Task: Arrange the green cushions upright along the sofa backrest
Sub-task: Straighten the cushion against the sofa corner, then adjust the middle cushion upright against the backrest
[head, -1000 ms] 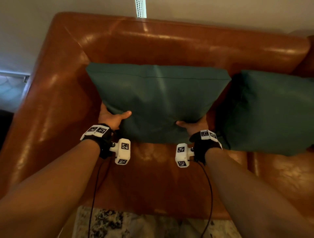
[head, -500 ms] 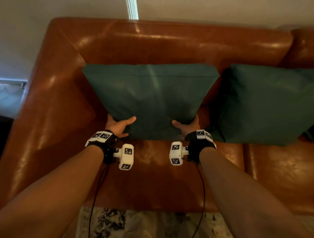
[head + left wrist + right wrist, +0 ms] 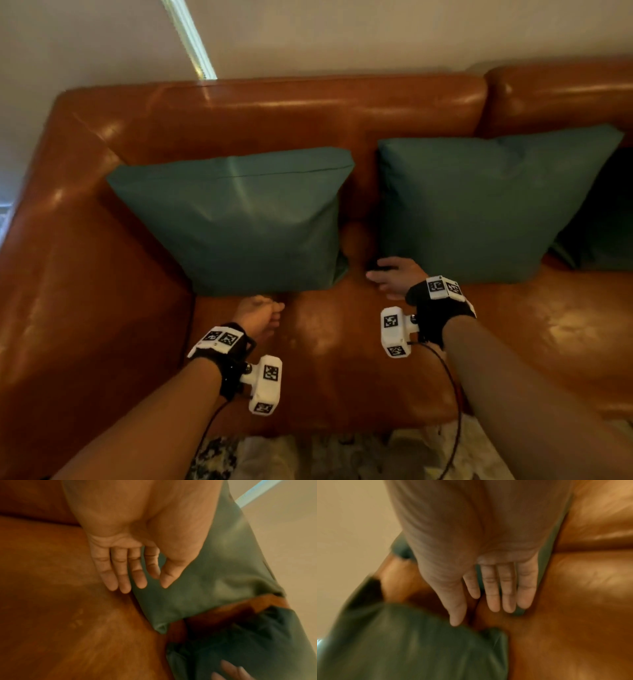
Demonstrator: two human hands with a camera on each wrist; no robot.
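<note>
A green cushion [image 3: 239,222] stands upright against the brown leather sofa backrest [image 3: 274,109], near the left armrest. A second green cushion [image 3: 479,205] leans on the backrest to its right, with a gap between them. My left hand [image 3: 263,308] lies just below the first cushion's bottom edge, fingers straight [image 3: 123,577], holding nothing. My right hand [image 3: 383,274] has straight fingers [image 3: 508,595] that touch the second cushion's lower left corner [image 3: 520,612]. The first cushion [image 3: 402,642] fills the lower left of the right wrist view.
A third, darker cushion [image 3: 599,222] sits at the far right, partly behind the second. The left armrest [image 3: 68,274] bounds the seat. Bare seat leather [image 3: 342,359] lies in front of the cushions. A patterned rug [image 3: 308,455] shows below the sofa front.
Both hands have let go of the first cushion, which now stands against the backrest. The left hand drew back below it; the right hand moved right to the second cushion's corner.
</note>
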